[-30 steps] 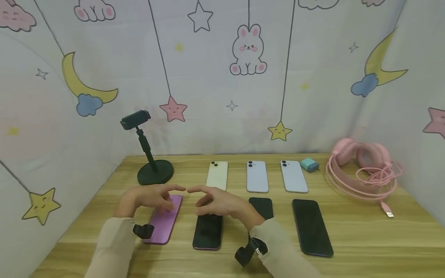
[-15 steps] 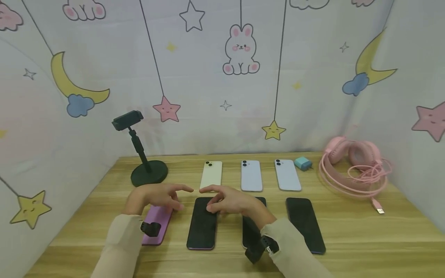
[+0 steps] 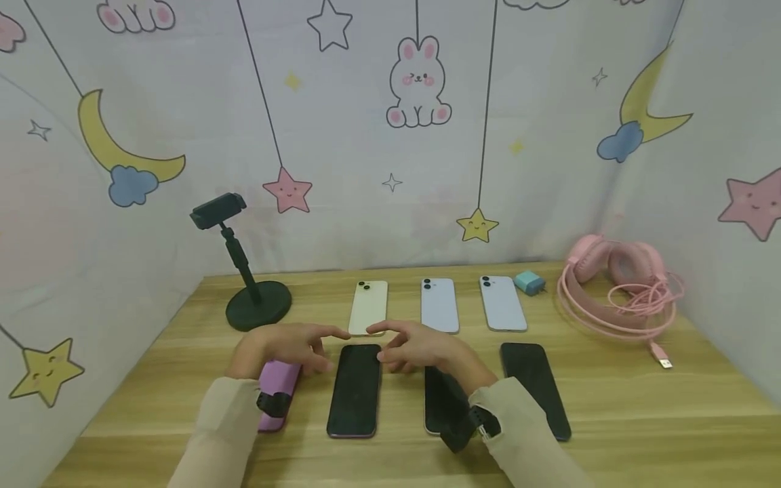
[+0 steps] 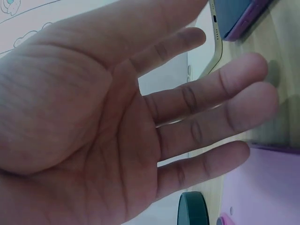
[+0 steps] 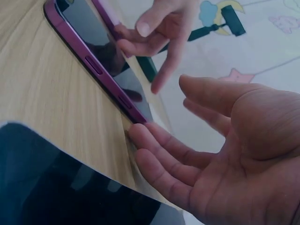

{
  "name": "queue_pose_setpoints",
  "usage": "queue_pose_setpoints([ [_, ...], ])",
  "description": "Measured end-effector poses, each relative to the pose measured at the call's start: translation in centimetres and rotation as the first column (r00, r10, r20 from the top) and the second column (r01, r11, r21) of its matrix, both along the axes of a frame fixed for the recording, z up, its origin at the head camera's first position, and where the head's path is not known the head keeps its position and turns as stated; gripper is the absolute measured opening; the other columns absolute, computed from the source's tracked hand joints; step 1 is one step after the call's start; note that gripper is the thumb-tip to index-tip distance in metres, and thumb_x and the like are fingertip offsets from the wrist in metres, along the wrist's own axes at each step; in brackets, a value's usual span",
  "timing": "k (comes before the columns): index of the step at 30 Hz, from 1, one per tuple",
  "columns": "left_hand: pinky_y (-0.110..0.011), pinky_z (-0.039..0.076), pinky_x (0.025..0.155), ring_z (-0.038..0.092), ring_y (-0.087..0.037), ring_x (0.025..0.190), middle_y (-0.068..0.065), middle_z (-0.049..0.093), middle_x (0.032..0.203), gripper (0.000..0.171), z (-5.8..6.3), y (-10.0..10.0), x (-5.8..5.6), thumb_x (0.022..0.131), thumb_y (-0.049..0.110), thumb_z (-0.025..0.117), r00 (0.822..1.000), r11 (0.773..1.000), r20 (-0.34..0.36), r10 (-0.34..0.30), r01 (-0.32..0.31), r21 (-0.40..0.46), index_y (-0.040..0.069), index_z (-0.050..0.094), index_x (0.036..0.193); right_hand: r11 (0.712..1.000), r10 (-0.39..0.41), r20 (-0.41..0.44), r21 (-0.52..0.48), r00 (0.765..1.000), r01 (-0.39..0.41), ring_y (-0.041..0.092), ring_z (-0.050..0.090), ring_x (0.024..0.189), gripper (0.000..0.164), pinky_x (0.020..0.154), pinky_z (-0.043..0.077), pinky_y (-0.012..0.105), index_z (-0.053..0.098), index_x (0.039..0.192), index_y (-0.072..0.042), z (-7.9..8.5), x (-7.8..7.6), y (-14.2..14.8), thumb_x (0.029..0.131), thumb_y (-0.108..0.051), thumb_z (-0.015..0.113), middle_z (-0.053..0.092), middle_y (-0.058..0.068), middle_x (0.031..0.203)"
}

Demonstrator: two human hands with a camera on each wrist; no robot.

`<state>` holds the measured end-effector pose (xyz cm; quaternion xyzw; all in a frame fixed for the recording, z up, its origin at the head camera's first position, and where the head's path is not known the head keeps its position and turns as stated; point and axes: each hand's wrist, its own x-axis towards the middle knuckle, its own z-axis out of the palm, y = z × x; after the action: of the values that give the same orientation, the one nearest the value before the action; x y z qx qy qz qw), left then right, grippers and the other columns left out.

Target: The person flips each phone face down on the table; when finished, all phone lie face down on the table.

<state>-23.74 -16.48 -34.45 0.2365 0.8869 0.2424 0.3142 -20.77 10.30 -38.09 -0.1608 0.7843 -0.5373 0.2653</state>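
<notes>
A dark-screened phone with a purple edge (image 3: 354,393) lies face up between my hands. My left hand (image 3: 289,349), its fingers relaxed and apart, hovers over the top end of a purple phone (image 3: 281,379) lying back up. To the right, my right hand (image 3: 421,349) holds nothing; in the right wrist view its lower fingertips (image 5: 140,133) are right at the corner of the purple-edged phone (image 5: 93,63). Both index fingers point inward, near the cream phone (image 3: 369,308). Another dark phone (image 3: 442,407) is partly hidden beneath my right wrist.
Two pale phones (image 3: 439,305) (image 3: 503,303) lie back up in the rear row, beside a blue charger (image 3: 529,282). Pink headphones (image 3: 616,285) with a coiled cable rest at the right. A black stand (image 3: 259,305) stands back left. One dark phone (image 3: 537,386) is partly behind my right sleeve.
My hands have moved right across the phones: the left from over the purple phone's middle to its top edge, the right off the purple-edged phone to beside it. The head view has shifted slightly.
</notes>
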Motion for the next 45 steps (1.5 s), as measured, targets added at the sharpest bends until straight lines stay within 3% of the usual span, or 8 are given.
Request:
queue_pose_setpoints([
  [5,-0.038,0.047,0.08,0.063,-0.019,0.074,-0.004,0.067,0.09,0.062,0.2,0.7,0.2,0.093,0.02,0.073,1.0,1.0,0.005,-0.015,0.015,-0.013,0.018,0.045,0.149,1.0,-0.002,0.021,0.023,1.0,0.002,0.024,0.069,0.088,0.054,0.077,0.055,0.039,0.048,0.148,-0.018,0.4,-0.1,0.3,0.097,-0.015,0.067,0.065,0.013,0.114],
  [13,-0.044,0.049,0.09,0.069,-0.02,0.078,-0.003,0.07,0.091,0.067,0.1,1.5,0.4,0.093,0.021,0.073,0.999,0.999,0.031,-0.042,0.042,0.001,0.016,0.041,0.151,0.999,-0.041,0.115,0.004,0.993,0.041,0.024,0.07,0.082,0.055,0.064,0.055,0.036,0.04,0.15,-0.013,0.3,0.5,-0.2,0.099,-0.012,0.063,0.07,0.015,0.102],
  [19,-0.051,0.046,0.097,0.07,-0.02,0.081,-0.003,0.071,0.092,0.071,0.1,2.2,0.6,0.092,0.023,0.074,0.997,0.999,0.063,-0.036,0.037,-0.011,0.017,0.038,0.153,0.997,-0.071,0.117,-0.008,0.991,0.073,0.023,0.071,0.078,0.052,0.061,0.053,0.032,0.035,0.152,-0.012,0.1,0.5,-0.5,0.103,-0.012,0.055,0.069,0.017,0.098],
  [33,-0.05,0.044,0.097,0.069,-0.018,0.08,-0.002,0.071,0.087,0.07,0.4,3.0,1.1,0.092,0.025,0.074,0.999,0.998,0.027,-0.029,0.03,-0.059,0.019,0.039,0.152,0.991,-0.121,0.127,-0.048,0.985,0.128,0.019,0.065,0.065,0.056,0.057,0.05,0.027,0.04,0.147,-0.011,-0.3,0.7,-1.2,0.096,0.006,0.055,0.065,0.017,0.091],
  [38,-0.047,0.045,0.096,0.069,-0.018,0.08,-0.004,0.071,0.084,0.067,0.6,3.0,1.2,0.095,0.029,0.071,0.999,0.999,0.021,-0.027,0.028,-0.04,0.018,0.038,0.153,0.989,-0.135,0.12,-0.044,0.984,0.141,0.017,0.064,0.064,0.054,0.057,0.049,0.026,0.041,0.145,-0.011,-0.4,0.6,-1.2,0.096,0.006,0.055,0.065,0.016,0.088],
  [45,-0.051,0.047,0.097,0.072,-0.024,0.081,-0.009,0.072,0.086,0.064,0.9,2.3,1.2,0.098,0.029,0.066,0.997,0.999,0.07,-0.012,0.009,0.05,0.016,0.037,0.154,0.989,-0.144,0.081,-0.021,0.986,0.146,0.017,0.066,0.066,0.054,0.059,0.049,0.028,0.042,0.146,-0.012,-0.5,0.7,-1.3,0.096,0.004,0.056,0.067,0.014,0.089],
])
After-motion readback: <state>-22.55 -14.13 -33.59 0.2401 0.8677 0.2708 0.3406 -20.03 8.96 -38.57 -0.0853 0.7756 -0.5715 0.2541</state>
